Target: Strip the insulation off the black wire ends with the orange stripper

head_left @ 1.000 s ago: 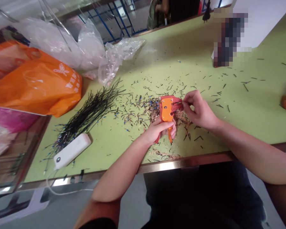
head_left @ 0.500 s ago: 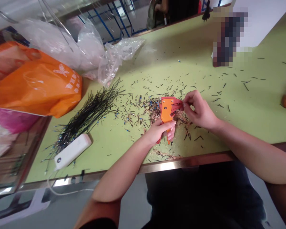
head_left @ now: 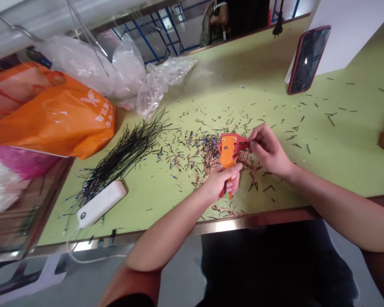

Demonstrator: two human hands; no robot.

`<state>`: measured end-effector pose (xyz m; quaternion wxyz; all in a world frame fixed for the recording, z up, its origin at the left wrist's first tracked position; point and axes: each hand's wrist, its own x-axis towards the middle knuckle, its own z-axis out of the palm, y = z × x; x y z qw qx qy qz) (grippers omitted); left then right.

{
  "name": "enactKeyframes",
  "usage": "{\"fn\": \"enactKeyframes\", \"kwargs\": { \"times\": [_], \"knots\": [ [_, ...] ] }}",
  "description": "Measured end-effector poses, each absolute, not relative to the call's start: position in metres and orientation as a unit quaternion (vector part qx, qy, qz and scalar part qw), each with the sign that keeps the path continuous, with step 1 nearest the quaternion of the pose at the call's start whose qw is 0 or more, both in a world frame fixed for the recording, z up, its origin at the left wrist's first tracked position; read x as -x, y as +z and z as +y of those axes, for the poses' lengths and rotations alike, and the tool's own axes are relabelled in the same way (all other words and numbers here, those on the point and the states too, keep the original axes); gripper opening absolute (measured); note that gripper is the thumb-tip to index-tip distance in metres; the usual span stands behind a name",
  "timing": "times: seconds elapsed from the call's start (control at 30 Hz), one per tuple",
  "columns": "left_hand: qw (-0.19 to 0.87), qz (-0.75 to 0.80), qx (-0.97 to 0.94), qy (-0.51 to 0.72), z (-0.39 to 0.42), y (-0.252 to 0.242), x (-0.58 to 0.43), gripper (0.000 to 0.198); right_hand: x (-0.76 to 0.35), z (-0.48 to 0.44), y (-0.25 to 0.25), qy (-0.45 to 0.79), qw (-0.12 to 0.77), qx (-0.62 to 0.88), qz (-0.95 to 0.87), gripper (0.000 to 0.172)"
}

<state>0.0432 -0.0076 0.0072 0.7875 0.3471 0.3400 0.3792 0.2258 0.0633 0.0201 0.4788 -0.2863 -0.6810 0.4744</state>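
Observation:
My left hand [head_left: 225,181] is closed round the handles of an orange and red wire stripper [head_left: 228,149], held upright over the table. The stripper's red jaws point right, toward my right hand [head_left: 267,147]. That hand is pinched with thumb and forefinger right at the jaw tips; what lies between the fingers is too small to make out. Beneath the tool lies a heap of short copper strands and black offcuts [head_left: 211,157]. To the left, a long bundle of thin black wires [head_left: 124,153] with small blue bits at its ends rests on the table.
A white power bank [head_left: 102,204] with a cable lies by the front left edge. Orange bag [head_left: 60,115] and clear plastic bags [head_left: 128,68] crowd the back left. A phone [head_left: 309,59] leans on a white box [head_left: 348,38]. Offcuts are scattered across the green table [head_left: 348,157].
The whole view has shifted slightly, so things appear a little further right. The stripper's handles look closer together in my left hand. My right hand stays at the jaws.

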Motion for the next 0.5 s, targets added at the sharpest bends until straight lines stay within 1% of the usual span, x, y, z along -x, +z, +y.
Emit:
{"fn": "enactKeyframes", "kwargs": {
  "times": [0.17,0.23,0.3,0.4,0.47,0.5],
  "knots": [
    [0.831,0.265,-0.307,0.381,-0.011,0.018,-0.044,0.048,-0.22,0.059,0.024,0.55,0.514,0.27,-0.601,0.019],
    [0.833,0.244,-0.296,0.398,-0.009,0.023,-0.037,0.046,-0.224,0.06,0.028,0.564,0.523,0.273,-0.578,0.018],
    [0.813,0.24,-0.275,0.453,-0.003,0.029,-0.024,0.043,-0.234,0.067,0.035,0.563,0.534,0.28,-0.566,0.014],
    [0.745,0.275,-0.239,0.558,0.01,0.038,-0.001,0.04,-0.251,0.082,0.045,0.536,0.579,0.288,-0.543,0.017],
    [0.732,0.291,-0.247,0.564,0.015,0.042,0.007,0.038,-0.255,0.088,0.047,0.518,0.581,0.299,-0.552,0.013],
    [0.737,0.293,-0.254,0.554,0.016,0.042,0.008,0.036,-0.254,0.088,0.046,0.513,0.567,0.3,-0.57,0.012]
  ]
}}
